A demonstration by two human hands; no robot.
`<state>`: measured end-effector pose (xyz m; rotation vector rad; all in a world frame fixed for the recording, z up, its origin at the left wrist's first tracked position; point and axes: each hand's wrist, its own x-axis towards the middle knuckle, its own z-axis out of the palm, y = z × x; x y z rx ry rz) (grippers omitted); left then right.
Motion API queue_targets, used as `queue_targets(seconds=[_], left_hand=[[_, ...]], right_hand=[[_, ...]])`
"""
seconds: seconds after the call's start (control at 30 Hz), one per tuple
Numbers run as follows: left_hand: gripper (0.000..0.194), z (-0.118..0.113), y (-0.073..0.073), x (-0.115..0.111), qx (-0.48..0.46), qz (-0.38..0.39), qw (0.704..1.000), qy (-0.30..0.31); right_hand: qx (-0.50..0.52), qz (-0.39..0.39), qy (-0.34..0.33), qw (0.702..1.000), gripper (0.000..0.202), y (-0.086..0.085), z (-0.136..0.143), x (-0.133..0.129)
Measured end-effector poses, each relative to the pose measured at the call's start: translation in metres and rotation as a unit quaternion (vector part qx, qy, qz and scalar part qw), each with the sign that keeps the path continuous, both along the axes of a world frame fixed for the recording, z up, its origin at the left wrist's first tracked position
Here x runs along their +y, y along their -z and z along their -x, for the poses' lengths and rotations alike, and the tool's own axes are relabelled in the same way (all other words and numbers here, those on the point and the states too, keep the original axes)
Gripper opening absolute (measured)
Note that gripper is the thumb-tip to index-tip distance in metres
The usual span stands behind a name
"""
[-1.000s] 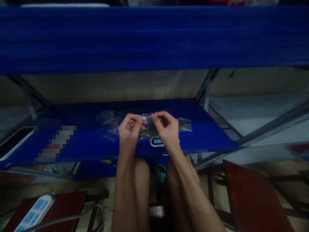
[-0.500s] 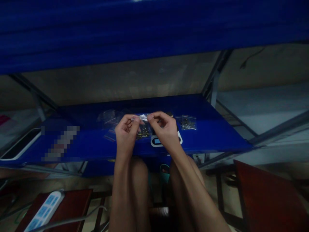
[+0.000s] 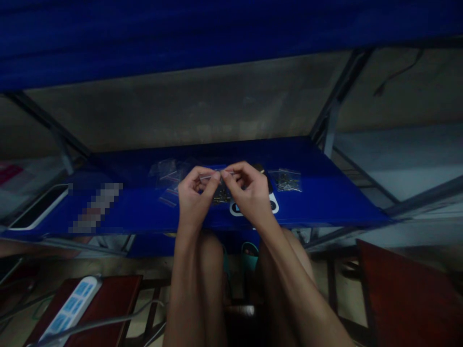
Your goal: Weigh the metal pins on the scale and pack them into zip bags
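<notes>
Shelf (image 3: pixel 181 38), blue, running wide above everything else; below it, one table (image 3: pixel 137 207), likewise blue, on grey metal framing. Stool (image 3: pixel 408 289), dark red, down at the right; stool-like seat (image 3: pixel 115 299), same colour, lower left, bearing a power strip (image 3: pixel 74 306), white with blue panels, a cable crossing over it. Flat device (image 3: pixel 39 207), dark face, white rim, lying at the table's left end; a blurred-out patch sits beside it. Left hand (image 3: pixel 198 189), bare, thumb and fingers pinched together on the top edge of a held bag (image 3: pixel 222 193); right hand (image 3: pixel 249 185), bare, pinched on the same edge, the two sets of fingertips close together at the middle. White scale-like device (image 3: pixel 275 207), small display, on the table partly behind the right hand and wrist. Loose clear bags (image 3: pixel 168 176), several, overlapping, on the table just left of the left hand. Filled bag (image 3: pixel 289 180), clear, small metallic pieces inside, lying right of the right hand. Held bag, clear, between the hands over the table; small dark and brassy pieces show at its lower part, too blurred to count.
</notes>
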<state>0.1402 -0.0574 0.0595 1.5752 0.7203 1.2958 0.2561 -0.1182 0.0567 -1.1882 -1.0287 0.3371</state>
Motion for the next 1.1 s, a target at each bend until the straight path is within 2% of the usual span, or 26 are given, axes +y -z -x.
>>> queue_targets(seconds=[0.17,0.33,0.4,0.47,0.53,0.6,0.67,0.7,0.77,0.83,0.87,0.9,0.97,1.1], left_hand=[[0.029,-0.004,0.000,-0.001,-0.097,0.039,0.994,-0.030],[0.025,-0.007,-0.001,-0.004,-0.101,0.055,0.993,0.015],[0.029,-0.001,-0.002,-0.001,-0.107,0.057,0.993,-0.001],[0.030,0.010,-0.002,0.005,-0.105,0.048,0.991,-0.068],[0.029,0.022,-0.001,0.015,-0.100,0.041,0.983,-0.148],[0.031,0.031,0.001,0.023,-0.114,0.048,0.976,-0.176],[0.031,0.034,0.004,0.027,-0.113,0.065,0.976,-0.177],[0.031,0.033,0.005,0.027,-0.108,0.073,0.976,-0.175],[0.029,0.030,0.006,0.026,-0.095,0.082,0.977,-0.174],[0.028,0.027,0.007,0.025,-0.084,0.082,0.979,-0.169],[0.028,0.027,0.008,0.024,-0.079,0.082,0.980,-0.165],[0.027,0.026,0.008,0.024,-0.074,0.083,0.980,-0.162],[0.026,0.027,0.010,0.024,-0.064,0.088,0.981,-0.162],[0.025,0.031,0.012,0.028,-0.052,0.102,0.977,-0.182]], right_hand=[[0.015,-0.016,0.056,0.998,0.020,-0.004,0.001,-0.004],[0.092,-0.012,0.029,0.995,0.021,-0.005,-0.005,-0.005],[0.100,-0.026,0.052,0.993,0.023,-0.006,-0.016,-0.008],[0.095,-0.061,0.137,0.984,0.024,-0.006,-0.035,-0.014],[0.070,-0.105,0.276,0.953,0.025,-0.004,-0.061,-0.022],[0.031,-0.121,0.407,0.905,0.024,0.001,-0.087,-0.031],[-0.004,-0.098,0.463,0.881,0.024,0.009,-0.109,-0.038],[-0.020,-0.069,0.476,0.876,0.024,0.014,-0.117,-0.041],[-0.063,0.045,0.483,0.872,0.026,0.022,-0.125,-0.045],[-0.090,0.163,0.492,0.850,0.031,0.025,-0.126,-0.047],[-0.099,0.198,0.502,0.836,0.033,0.026,-0.124,-0.047],[-0.107,0.214,0.511,0.826,0.035,0.025,-0.122,-0.047],[-0.125,0.199,0.513,0.826,0.036,0.022,-0.117,-0.046],[-0.130,0.114,0.478,0.861,0.036,0.018,-0.111,-0.044]])
